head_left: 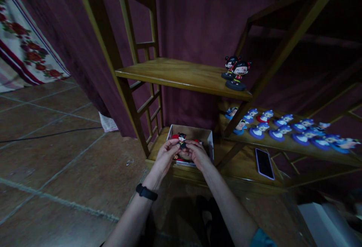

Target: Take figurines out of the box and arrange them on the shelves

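A small figurine [181, 138] with black hair buns and a dark base is held upright between my two hands. The fingers of my left hand [169, 151] pinch it from the left, and those of my right hand [198, 152] grip it from the right. Just beneath the hands is an open cardboard box [208, 135] on the lowest shelf, with red and black figurines partly hidden inside. On the shelf above, two similar black-haired figurines [239, 74] stand close together at the right end.
The wooden shelf [169, 71] rises above the box, its upright post [124, 100] to the left. Several blue-and-white figurines [279, 132] line a shelf at the right. A phone [264, 163] lies on the bottom board. A dark cable [56, 135] crosses the tiled floor.
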{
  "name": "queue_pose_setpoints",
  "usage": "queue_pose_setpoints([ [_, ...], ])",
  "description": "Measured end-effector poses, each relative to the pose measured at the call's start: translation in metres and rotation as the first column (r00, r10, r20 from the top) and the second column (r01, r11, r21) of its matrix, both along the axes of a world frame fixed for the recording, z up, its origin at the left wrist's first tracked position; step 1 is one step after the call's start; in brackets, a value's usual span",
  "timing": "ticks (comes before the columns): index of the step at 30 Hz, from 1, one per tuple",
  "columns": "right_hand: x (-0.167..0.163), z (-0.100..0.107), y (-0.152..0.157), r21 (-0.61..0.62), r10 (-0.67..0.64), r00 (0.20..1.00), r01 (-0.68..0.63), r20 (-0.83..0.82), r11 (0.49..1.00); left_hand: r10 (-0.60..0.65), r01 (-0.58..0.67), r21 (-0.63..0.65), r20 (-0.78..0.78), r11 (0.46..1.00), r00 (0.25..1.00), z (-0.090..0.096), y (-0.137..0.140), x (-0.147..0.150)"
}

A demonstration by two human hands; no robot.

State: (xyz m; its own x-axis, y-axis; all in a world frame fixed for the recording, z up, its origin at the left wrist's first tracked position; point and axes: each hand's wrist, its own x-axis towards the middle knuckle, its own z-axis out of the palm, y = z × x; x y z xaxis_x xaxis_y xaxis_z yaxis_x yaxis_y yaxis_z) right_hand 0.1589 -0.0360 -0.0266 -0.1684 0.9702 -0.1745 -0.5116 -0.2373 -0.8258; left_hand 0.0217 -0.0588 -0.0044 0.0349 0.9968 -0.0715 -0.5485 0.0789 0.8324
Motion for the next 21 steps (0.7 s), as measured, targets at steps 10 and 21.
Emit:
queue_pose_setpoints([
  [10,0.004,0.005,0.0,-0.041,0.128,0.991,-0.127,0.044,0.991,-0.029,0.066,-0.272,0.139,0.96,0.99,-0.013,0.004,-0.009],
  [21,-0.006,0.01,-0.008,-0.023,0.132,0.99,-0.131,0.04,0.991,0.131,-0.103,-0.282,0.081,0.954,0.988,-0.012,0.003,-0.007],
])
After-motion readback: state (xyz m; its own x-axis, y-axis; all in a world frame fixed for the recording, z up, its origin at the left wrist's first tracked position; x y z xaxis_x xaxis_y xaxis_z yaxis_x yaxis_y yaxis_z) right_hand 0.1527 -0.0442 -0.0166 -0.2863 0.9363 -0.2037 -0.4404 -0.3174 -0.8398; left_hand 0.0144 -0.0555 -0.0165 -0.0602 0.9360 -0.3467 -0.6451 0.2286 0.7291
